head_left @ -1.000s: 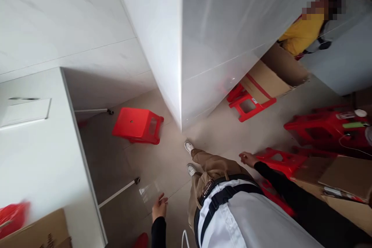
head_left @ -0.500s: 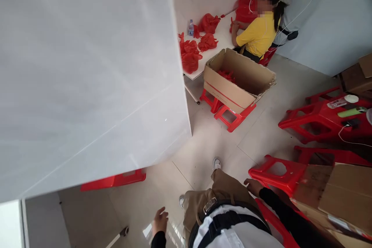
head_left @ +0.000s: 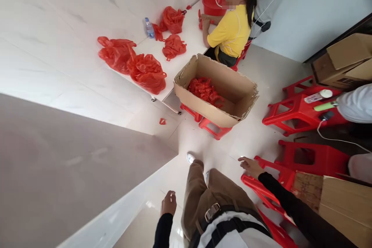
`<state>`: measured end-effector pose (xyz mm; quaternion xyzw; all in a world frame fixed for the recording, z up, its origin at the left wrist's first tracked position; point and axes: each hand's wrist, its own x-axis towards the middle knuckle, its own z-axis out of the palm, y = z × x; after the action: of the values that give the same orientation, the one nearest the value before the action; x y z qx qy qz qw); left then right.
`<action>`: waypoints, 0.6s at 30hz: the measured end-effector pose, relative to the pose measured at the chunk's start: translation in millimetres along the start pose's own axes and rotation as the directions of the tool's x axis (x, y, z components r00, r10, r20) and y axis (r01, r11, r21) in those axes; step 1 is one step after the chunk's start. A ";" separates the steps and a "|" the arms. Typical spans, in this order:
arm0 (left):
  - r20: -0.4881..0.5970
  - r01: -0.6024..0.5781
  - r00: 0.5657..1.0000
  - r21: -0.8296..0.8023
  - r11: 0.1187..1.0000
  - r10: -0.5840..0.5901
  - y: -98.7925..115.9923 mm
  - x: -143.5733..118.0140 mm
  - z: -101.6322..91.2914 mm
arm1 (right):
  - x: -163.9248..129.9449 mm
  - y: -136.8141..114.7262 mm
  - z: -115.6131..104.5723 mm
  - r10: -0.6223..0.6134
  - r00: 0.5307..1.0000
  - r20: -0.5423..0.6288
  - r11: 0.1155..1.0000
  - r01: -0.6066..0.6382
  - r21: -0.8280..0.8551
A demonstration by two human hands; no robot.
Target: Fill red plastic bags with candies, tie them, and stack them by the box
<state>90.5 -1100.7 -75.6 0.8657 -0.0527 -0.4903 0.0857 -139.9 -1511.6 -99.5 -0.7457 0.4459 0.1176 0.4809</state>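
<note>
No writing or label reads clearly from my head view; the water bottle (head_left: 148, 27) on the far table is too small to make out. Left hand (head_left: 169, 204) hangs beside the left thigh, fingers curled loosely inward, a small pale thing at the fingertips that I cannot identify; I cannot tell whether it is gripped. Right hand (head_left: 250, 166) is held out to the side with fingers spread and slightly bent, palm down, just over the edge of the nearest red plastic stool (head_left: 269, 186); contact not certain. Stools near that hand: I count at least three more red ones to the right (head_left: 296, 110), stacked or overlapping, one carrying a phone on a cable, a green tube and a white-capped bottle. A cardboard box (head_left: 340, 201) lies at right, against the nearest stool. Ahead, one open carton (head_left: 216, 116) rests on two low red stools and holds a heap of red pieces (head_left: 205, 90). On the white table (head_left: 186, 62) behind it: four bunched red plastic bags, one bottle. A seated person in a yellow shirt (head_left: 231, 31) works at the table's far end, by two red tubs.
</note>
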 end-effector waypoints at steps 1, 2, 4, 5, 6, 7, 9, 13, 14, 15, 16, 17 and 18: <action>0.035 -0.015 0.999 0.059 0.998 0.013 15.5 12.6 -12.8 | 8.2 -16.1 -2.4 -0.002 1.000 0.012 1.000 0.002 0.027; 0.068 -0.036 0.997 0.111 0.993 0.028 32.4 23.9 -24.2 | 16.0 -33.4 -6.8 -0.010 1.000 0.023 0.999 0.008 0.051; 0.120 -0.090 0.990 0.182 0.979 0.068 68.5 43.2 -44.2 | 33.1 -70.8 -22.9 -0.040 0.999 0.013 0.995 0.038 0.094; 0.134 -0.117 0.987 0.201 0.973 0.091 86.4 51.7 -54.2 | 44.1 -89.8 -34.5 -0.059 0.998 -0.009 0.992 0.059 0.114; 0.138 -0.139 0.984 0.209 0.968 0.112 103.1 60.0 -64.9 | 57.8 -108.6 -48.0 -0.075 0.996 -0.037 0.988 0.080 0.131; 0.133 -0.155 0.983 0.206 0.966 0.129 118.2 68.3 -76.7 | 75.1 -126.5 -62.6 -0.087 0.994 -0.069 0.985 0.096 0.145; 0.094 -0.155 0.986 0.169 0.973 0.140 142.2 85.4 -103.5 | 122.1 -158.8 -91.5 -0.087 0.987 -0.132 0.981 0.108 0.159; -0.095 -0.067 0.993 -0.032 0.997 0.063 172.0 116.3 -155.5 | 260.3 -207.0 -123.1 -0.034 0.989 -0.142 0.994 0.047 0.094; -0.151 -0.044 0.988 -0.101 0.994 0.028 179.5 121.1 -163.7 | 299.2 -216.2 -122.9 -0.023 0.991 -0.132 0.998 0.031 0.058; -0.203 -0.031 0.979 -0.171 0.985 -0.005 188.9 124.5 -169.0 | 337.6 -224.3 -119.7 -0.023 0.992 -0.126 1.000 0.025 0.015; -0.245 -0.031 0.969 -0.239 0.971 -0.030 200.7 126.4 -171.4 | 374.4 -231.3 -114.0 -0.035 0.991 -0.125 0.999 0.032 -0.029; -0.280 -0.055 0.960 -0.302 0.952 -0.033 215.7 127.1 -171.0 | 408.7 -237.0 -106.4 -0.058 0.990 -0.129 0.996 0.049 -0.071; -0.304 -0.085 0.952 -0.356 0.930 -0.029 233.9 127.1 -168.5 | 439.7 -241.1 -97.5 -0.091 0.987 -0.131 0.991 0.076 -0.111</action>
<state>298.7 -1335.9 -50.5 0.8989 0.0407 -0.3509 0.2593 275.8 -1800.8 -167.8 -0.7944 0.4391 0.0697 0.4138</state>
